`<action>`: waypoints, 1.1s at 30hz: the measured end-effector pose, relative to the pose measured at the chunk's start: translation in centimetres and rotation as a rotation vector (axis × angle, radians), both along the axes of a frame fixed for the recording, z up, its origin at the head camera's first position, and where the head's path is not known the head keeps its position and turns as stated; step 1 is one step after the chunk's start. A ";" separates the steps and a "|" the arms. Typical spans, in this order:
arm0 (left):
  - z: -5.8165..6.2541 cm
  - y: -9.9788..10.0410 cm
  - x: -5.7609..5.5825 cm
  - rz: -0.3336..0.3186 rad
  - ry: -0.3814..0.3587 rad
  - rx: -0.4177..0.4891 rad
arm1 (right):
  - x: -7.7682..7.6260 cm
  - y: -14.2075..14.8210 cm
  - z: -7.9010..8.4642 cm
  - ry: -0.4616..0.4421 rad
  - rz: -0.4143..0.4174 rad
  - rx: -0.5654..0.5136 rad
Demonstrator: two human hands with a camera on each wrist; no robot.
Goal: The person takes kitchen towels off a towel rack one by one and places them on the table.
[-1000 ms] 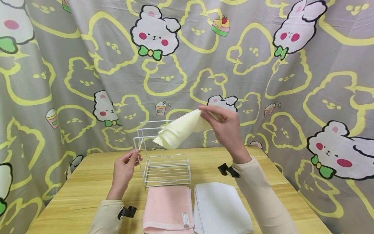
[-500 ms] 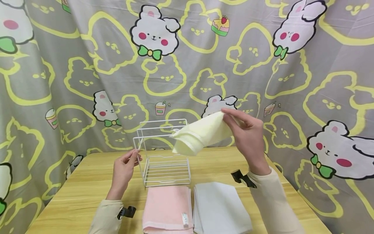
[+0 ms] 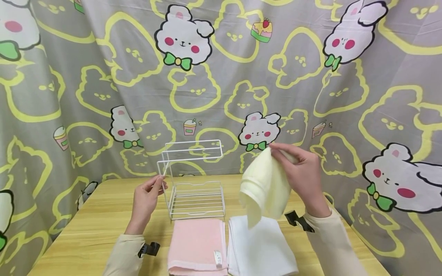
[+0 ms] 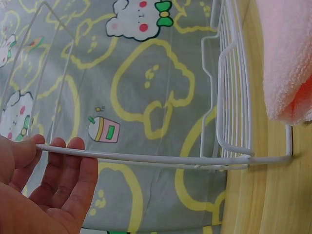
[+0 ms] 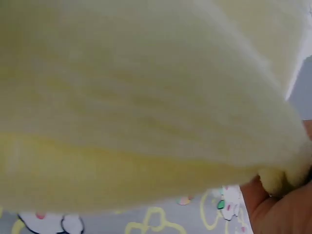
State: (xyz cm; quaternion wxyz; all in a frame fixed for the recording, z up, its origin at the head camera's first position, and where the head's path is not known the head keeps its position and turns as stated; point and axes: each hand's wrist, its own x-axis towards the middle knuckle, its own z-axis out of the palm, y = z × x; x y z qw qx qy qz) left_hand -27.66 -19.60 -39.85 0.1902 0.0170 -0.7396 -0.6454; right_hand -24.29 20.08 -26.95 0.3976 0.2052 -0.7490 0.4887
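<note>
A white wire rack stands on the table, and my left hand pinches its upright side wire. In the left wrist view the thumb and fingers close round that wire. My right hand pinches a pale yellow towel by its top, and the cloth hangs down in folds. Its lower end overlaps the folded white towel in the head view. The yellow towel fills most of the right wrist view, hiding much of the hand.
A folded pink towel with a small white tag lies in front of the rack, left of the white towel. The wooden table ends at the back against a grey patterned curtain.
My right hand has carried the yellow towel rightward, away from the rack's top wires, and lower over the white towel. The cloth now hangs more steeply. My left hand stays on the rack.
</note>
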 end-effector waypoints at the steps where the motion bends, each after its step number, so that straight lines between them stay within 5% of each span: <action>1: 0.0 0.0 0.0 0.000 -0.004 0.001 | -0.1 0.0 -0.4 -0.006 -0.001 0.011; 7: 0.0 0.0 0.0 0.001 -0.014 0.011 | -1.3 -0.2 -2.8 -0.068 0.019 0.071; 19: -0.1 0.0 0.1 -0.006 0.003 0.013 | -6.0 -0.6 -8.4 -0.415 0.109 0.199; 33: -0.2 -0.1 -0.2 0.007 -0.009 -0.001 | -12.9 0.3 -12.7 -0.459 0.068 0.329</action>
